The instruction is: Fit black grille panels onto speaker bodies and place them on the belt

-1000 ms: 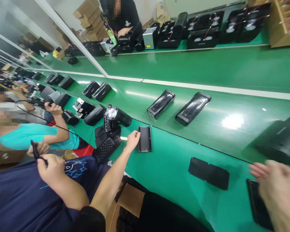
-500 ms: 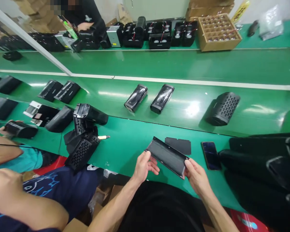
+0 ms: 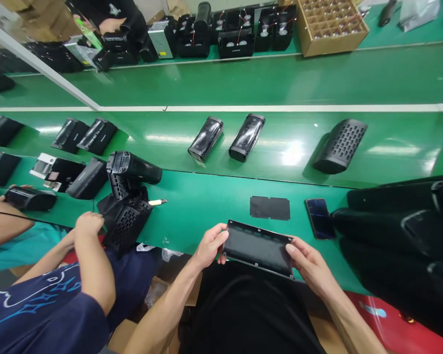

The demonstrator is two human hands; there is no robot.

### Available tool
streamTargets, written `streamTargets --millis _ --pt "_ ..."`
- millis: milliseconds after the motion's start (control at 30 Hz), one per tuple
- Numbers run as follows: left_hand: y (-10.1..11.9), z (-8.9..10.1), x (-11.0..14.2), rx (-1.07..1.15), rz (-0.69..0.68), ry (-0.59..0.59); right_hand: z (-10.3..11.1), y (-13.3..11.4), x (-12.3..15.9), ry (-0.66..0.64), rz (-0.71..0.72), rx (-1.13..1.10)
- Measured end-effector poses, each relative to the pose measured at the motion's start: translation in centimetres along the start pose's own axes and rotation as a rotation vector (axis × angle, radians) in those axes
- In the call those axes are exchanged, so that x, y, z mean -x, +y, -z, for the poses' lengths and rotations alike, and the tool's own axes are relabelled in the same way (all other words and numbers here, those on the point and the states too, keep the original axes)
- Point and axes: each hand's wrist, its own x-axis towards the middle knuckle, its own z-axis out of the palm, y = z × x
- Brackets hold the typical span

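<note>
A black rectangular plastic panel (image 3: 260, 247) with small tabs along its edges is held level between my two hands, over the table's front edge. Its left end is gripped by my left hand (image 3: 211, 246), thumb on top and fingers beneath. The right end is pinched by my right hand (image 3: 307, 260), its thumb on the upper face. Just beyond the panel, a thin flat black sheet (image 3: 269, 208) with notched edges lies on the green table (image 3: 192, 206).
A phone (image 3: 320, 219) and bulky black things (image 3: 402, 236) sit at right. Left are stacked black housings (image 3: 129, 196), a cutter-like tool (image 3: 157, 202) and a co-worker's arm (image 3: 94, 255). Across the belt stand speaker-like cylinders (image 3: 247, 137), a perforated housing (image 3: 341, 146) and a divided carton (image 3: 328, 29).
The panel has come closer to my body and turned from a slant to nearly level, still in both hands. The neighbouring co-worker's arm has moved toward the stacked housings. My view has shifted downward.
</note>
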Motion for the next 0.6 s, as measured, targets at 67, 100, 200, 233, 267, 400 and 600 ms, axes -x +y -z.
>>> streamTargets --millis 67,100,200,233,267,400,600 --pt "-0.1 0.0 0.3 -0.024 -0.016 -0.014 0.1 0.0 0.2 0.003 0.033 0.069" --pt "-0.1 0.0 0.4 -0.034 -0.022 -0.027 0.2 -0.1 0.3 0.006 0.045 0.098" --pt "0.1 0.1 0.8 -0.074 -0.04 -0.056 0.4 -0.5 0.6 0.022 0.067 0.167" --pt "0.2 0.1 0.9 -0.094 -0.046 -0.055 0.4 -0.6 0.7 0.026 0.072 0.189" --pt "0.2 0.2 1.0 -0.117 -0.053 -0.048 0.4 -0.8 0.8 0.032 0.077 0.211" --pt "0.2 0.4 1.2 -0.19 -0.095 -0.006 0.3 -1.5 1.2 0.064 0.11 0.321" --pt "0.7 0.5 1.2 -0.274 -0.16 0.03 0.2 -2.1 1.3 0.093 0.16 0.435"
